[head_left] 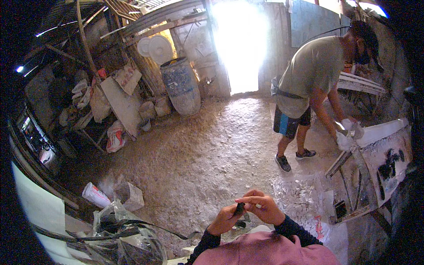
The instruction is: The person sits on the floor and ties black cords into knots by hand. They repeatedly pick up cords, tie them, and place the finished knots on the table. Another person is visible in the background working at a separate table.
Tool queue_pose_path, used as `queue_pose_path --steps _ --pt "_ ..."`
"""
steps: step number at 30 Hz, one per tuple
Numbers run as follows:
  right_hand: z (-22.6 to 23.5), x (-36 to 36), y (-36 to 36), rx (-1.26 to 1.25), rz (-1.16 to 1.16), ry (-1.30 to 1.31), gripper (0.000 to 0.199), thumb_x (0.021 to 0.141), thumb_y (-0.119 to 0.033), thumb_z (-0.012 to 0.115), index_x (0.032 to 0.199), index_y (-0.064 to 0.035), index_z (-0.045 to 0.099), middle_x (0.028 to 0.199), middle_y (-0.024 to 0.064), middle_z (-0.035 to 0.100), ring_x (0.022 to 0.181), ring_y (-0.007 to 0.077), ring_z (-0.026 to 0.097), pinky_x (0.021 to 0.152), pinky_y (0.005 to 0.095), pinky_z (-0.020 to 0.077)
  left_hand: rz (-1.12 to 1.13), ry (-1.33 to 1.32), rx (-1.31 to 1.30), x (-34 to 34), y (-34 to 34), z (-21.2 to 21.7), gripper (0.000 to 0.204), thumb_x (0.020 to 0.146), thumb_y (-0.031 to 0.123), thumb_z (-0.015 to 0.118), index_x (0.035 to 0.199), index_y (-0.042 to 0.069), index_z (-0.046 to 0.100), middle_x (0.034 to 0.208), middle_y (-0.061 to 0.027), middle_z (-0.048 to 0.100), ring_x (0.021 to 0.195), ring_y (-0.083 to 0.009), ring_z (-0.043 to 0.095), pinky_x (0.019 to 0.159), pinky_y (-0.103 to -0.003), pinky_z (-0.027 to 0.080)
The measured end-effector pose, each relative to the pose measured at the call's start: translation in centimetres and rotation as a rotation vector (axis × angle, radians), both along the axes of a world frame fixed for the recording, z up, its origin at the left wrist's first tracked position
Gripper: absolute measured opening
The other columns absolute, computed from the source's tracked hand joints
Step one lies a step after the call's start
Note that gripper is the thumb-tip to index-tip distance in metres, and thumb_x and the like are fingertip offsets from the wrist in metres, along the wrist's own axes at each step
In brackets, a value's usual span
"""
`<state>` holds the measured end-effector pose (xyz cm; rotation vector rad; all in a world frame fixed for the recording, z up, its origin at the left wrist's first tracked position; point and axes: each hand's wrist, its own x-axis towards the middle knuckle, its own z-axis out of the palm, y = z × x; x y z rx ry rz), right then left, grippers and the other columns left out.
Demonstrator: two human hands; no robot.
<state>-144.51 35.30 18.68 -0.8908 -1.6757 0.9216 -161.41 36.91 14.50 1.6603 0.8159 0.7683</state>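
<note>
Close in front of my body, a small dark object sits between my two hands. My left hand is closed around its lower part. The fingers of my right hand reach across and pinch at its top. It looks black and short, but its kind is too small to make out. Another dark piece shows just below the hands, partly hidden by them.
At the right, a co-worker with white-covered hands bends over a long white moulding on a worn work stand. A plastic bag with black straps lies lower left. A blue drum stands behind, near the bright doorway.
</note>
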Motion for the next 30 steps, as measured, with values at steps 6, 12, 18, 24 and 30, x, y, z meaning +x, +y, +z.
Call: queue_pose_path --steps 6,12,18,24,30 --pt "-0.7 0.2 0.1 -0.053 -0.021 -0.023 0.016 0.079 -0.01 0.06 0.094 -0.0085 0.064 0.085 0.0054 0.055 0.078 0.0142 0.053 0.065 0.0254 0.0429 -0.015 0.038 0.067 -0.1 0.1 0.2 0.014 0.086 0.011 0.051 0.088 -0.002 0.053 0.073 -0.009 0.054 0.069 -0.0132 0.05 0.063 -0.03 0.043" --pt "-1.8 -0.5 0.0 -0.032 -0.057 0.092 0.009 0.077 -0.009 0.06 0.086 -0.006 0.06 0.082 0.0054 0.057 0.077 0.0163 0.055 0.064 0.0271 0.0439 -0.019 0.034 0.079 0.3 0.0 0.2 0.015 0.086 0.014 0.053 0.088 -0.002 0.053 0.071 -0.0085 0.051 0.067 -0.0121 0.047 0.063 -0.029 0.042" --pt "-2.6 -1.2 0.0 0.076 -0.192 0.019 0.006 0.079 -0.008 0.056 0.084 -0.005 0.057 0.077 0.0052 0.056 0.078 0.0188 0.053 0.067 0.0291 0.043 0.016 -0.017 0.001 0.7 -0.4 0.0 0.017 0.087 0.015 0.051 0.091 -0.002 0.054 0.074 -0.0073 0.053 0.071 -0.0127 0.05 0.066 -0.028 0.043" --pt "-3.5 -2.2 0.4 -0.118 0.008 0.372 0.031 0.085 -0.017 0.053 0.113 -0.0073 0.044 0.106 0.0098 0.048 0.107 0.0195 0.043 0.088 0.0331 0.0382 0.049 -0.304 -0.109 1.4 0.2 -1.1 0.018 0.089 0.017 0.047 0.092 0.001 0.055 0.096 -0.009 0.052 0.092 -0.0184 0.05 0.077 -0.03 0.041" --pt "-4.0 -2.5 0.5 -0.209 0.34 0.26 0.072 0.081 -0.019 0.06 0.133 -0.0103 0.012 0.133 0.0107 0.026 0.121 0.0222 0.031 0.098 0.0358 0.0293 0.182 -0.369 0.173 0.4 0.6 -1.0 0.038 0.089 0.04 0.04 0.085 0.005 0.055 0.1 -0.0059 0.05 0.092 -0.0158 0.048 0.082 -0.03 0.039"
